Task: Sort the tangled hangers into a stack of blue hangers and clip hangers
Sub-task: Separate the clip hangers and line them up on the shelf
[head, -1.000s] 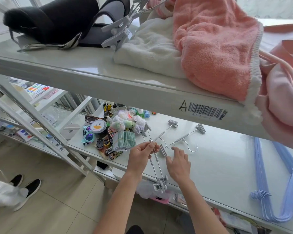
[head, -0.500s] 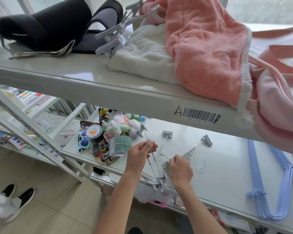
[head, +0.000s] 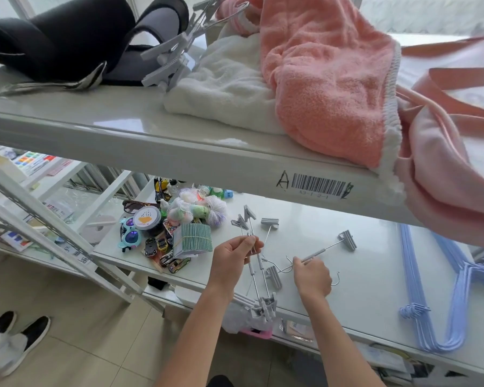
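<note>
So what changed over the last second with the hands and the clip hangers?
The right hand closed its grip on one clip hanger and drew it rightward, away from the bundle of clip hangers pinched in the left hand. The left hand's grip stayed as it was, and the blue hangers lay untouched at the right.

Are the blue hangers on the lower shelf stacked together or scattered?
Stacked. The blue hangers lie nested in one pile at the right of the lower shelf, hooks bunched together, apart from both hands.
</note>
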